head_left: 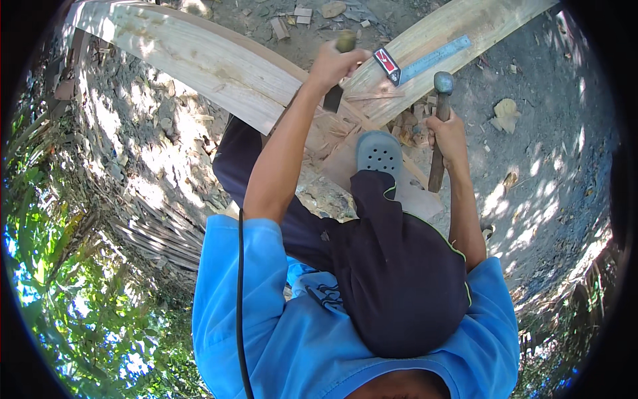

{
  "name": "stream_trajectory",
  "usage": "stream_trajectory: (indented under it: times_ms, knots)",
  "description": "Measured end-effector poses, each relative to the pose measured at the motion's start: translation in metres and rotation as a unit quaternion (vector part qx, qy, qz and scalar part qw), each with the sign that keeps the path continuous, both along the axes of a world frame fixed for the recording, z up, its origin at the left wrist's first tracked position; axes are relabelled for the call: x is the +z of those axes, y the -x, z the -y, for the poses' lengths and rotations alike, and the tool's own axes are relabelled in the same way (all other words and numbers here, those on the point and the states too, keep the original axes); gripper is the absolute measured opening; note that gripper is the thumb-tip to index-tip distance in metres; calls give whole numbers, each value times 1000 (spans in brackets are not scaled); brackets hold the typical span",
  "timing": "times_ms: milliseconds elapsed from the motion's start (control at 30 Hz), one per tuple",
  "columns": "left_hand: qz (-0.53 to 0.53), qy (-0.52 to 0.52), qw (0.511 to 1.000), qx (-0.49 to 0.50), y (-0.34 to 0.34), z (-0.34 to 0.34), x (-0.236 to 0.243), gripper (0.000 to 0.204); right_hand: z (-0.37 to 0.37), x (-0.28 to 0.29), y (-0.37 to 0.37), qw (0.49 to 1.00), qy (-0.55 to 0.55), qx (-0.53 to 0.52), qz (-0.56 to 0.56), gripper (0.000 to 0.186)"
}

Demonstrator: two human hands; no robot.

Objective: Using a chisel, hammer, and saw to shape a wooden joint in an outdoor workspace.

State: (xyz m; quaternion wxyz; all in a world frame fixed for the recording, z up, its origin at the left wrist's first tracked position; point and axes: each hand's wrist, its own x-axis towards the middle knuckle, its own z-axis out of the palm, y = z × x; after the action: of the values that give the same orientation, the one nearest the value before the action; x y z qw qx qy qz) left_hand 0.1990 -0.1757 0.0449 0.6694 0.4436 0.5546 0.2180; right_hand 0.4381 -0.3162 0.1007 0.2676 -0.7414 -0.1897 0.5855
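My left hand point(334, 65) grips a chisel point(333, 98) by its handle. The round butt shows above the fist and the dark, wide blade points down below it, close to the end of the right-hand plank; whether its edge touches wood I cannot tell. Farther right, my right hand point(448, 139) is closed round the wooden handle of a hammer point(443, 84), its rounded metal head upward and apart from the chisel. A try square point(435, 60) with a metal blade and a red, white and black stock lies on the right-hand plank point(488, 30).
A second long plank point(193, 66) runs off to the far left. My foot in a grey clog point(379, 151) rests by the planks' near ends, among wood chips point(407, 126). Wood offcuts point(302, 14) lie beyond, and a dry leaf point(506, 115) is on the ground at right.
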Motion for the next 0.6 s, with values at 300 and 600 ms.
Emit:
stream_trajectory:
  times_ms: [300,600]
  knots:
    - [-17,26,992,-126,-34,16,-31,27,-5,47,-31,997,-17,-4,81,15]
    - [-51,-16,971,-234,-39,22,-27,44,-80,145,-145,925,-260,-160,225,14]
